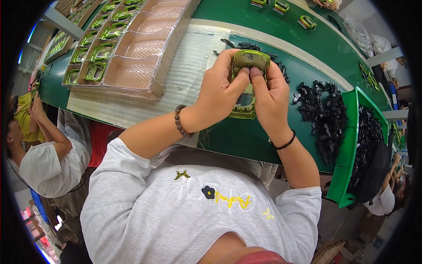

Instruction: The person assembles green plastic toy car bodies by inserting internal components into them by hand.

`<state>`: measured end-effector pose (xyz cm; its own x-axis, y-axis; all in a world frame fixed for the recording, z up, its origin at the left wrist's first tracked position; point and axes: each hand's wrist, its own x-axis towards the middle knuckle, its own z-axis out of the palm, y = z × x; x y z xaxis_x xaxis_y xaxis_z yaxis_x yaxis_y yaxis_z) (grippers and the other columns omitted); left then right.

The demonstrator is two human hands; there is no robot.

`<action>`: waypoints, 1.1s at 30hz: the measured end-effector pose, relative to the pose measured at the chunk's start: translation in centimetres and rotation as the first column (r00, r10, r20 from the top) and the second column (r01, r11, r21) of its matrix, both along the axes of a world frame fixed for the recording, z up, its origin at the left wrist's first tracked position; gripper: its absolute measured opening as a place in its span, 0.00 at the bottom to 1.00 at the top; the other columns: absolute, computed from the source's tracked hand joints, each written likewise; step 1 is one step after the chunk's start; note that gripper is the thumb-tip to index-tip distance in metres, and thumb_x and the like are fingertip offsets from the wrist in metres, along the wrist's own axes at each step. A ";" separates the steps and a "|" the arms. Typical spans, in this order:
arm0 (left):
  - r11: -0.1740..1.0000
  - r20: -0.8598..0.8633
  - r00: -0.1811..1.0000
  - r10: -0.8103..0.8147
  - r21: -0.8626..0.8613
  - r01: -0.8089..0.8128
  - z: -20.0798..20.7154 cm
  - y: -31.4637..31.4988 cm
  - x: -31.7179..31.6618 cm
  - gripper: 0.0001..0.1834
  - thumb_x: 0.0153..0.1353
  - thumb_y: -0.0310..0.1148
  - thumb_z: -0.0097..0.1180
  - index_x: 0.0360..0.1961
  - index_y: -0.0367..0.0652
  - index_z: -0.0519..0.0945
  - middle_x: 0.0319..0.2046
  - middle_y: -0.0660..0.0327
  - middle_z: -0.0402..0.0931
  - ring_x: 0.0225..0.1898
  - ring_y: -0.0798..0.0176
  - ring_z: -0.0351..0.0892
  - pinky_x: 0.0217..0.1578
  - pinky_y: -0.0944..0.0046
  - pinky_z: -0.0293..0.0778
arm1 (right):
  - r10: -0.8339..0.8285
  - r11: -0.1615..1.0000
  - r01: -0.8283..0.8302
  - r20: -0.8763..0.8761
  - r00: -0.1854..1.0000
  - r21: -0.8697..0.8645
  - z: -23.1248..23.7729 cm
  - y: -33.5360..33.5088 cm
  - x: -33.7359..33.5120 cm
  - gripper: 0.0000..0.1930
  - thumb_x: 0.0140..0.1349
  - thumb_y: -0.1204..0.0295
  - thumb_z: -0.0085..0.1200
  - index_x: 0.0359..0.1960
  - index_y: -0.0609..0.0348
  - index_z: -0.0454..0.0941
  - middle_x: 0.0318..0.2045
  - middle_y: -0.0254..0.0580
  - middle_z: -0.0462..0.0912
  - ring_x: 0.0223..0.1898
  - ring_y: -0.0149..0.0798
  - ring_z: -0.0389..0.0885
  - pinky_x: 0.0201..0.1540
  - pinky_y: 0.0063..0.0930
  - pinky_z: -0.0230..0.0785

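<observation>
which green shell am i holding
The green shell held between your left hand and right hand; other shells nearby lie in the tray or on the green surface beyond.

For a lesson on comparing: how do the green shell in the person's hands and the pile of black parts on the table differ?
The green shell is shiny yellow-green; the pile of parts is black. The shell is one piece; the pile holds many small ones. The shell is held in the left hand and right hand; the pile lies loose on the table. Both are at this table.
</observation>
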<state>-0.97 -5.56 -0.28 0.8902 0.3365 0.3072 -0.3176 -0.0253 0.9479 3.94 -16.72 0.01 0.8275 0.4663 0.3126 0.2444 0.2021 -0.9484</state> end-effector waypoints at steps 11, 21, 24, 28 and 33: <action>0.995 0.029 0.999 -0.038 -0.096 0.041 -0.2 -0.4 0.2 0.12 0.61 0.26 0.46 0.45 0.32 0.68 0.31 0.62 0.75 0.30 0.77 0.69 0.29 0.75 0.66 | -0.061 0.996 0.062 0.019 0.998 -0.067 -0.1 -0.3 0.3 0.12 0.63 0.73 0.47 0.46 0.64 0.72 0.36 0.39 0.80 0.37 0.26 0.76 0.41 0.21 0.68; 0.994 0.017 0.999 -0.036 -0.099 0.037 0.0 -0.4 -0.1 0.11 0.61 0.25 0.47 0.44 0.34 0.68 0.31 0.63 0.73 0.29 0.78 0.67 0.27 0.76 0.64 | -0.076 0.996 0.075 -0.006 0.997 -0.054 0.1 -0.2 -0.2 0.12 0.62 0.74 0.49 0.45 0.65 0.72 0.35 0.37 0.79 0.36 0.24 0.75 0.40 0.19 0.67; 0.989 0.021 0.998 -0.059 -0.132 0.061 -0.3 -0.4 -0.6 0.10 0.60 0.25 0.46 0.43 0.35 0.68 0.32 0.64 0.73 0.31 0.78 0.68 0.27 0.76 0.65 | -0.095 0.993 0.098 0.043 0.995 -0.067 0.1 -0.2 -0.5 0.12 0.61 0.75 0.50 0.45 0.65 0.73 0.34 0.36 0.79 0.36 0.23 0.75 0.40 0.17 0.67; 0.984 0.050 0.998 -0.048 -0.171 0.056 0.9 -0.1 -0.3 0.10 0.58 0.24 0.47 0.42 0.35 0.69 0.33 0.63 0.73 0.32 0.77 0.69 0.30 0.75 0.67 | -0.012 1.000 0.012 0.030 0.999 -0.011 0.1 -0.3 0.0 0.16 0.60 0.73 0.53 0.49 0.65 0.70 0.39 0.39 0.79 0.39 0.27 0.75 0.41 0.19 0.67; 0.985 -0.063 0.991 -0.116 -0.136 0.107 7.1 4.4 5.5 0.11 0.53 0.28 0.52 0.36 0.33 0.74 0.29 0.60 0.77 0.29 0.69 0.77 0.27 0.70 0.73 | -0.037 0.993 0.018 0.162 0.986 0.118 -0.5 -0.8 0.9 0.25 0.60 0.68 0.53 0.57 0.64 0.61 0.52 0.48 0.72 0.45 0.37 0.75 0.44 0.28 0.69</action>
<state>4.57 -1.20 6.84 0.9421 0.2676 0.2021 -0.2440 0.1336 0.9605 4.79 -17.48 -0.51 0.7724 0.3968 0.4959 0.4017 0.2996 -0.8654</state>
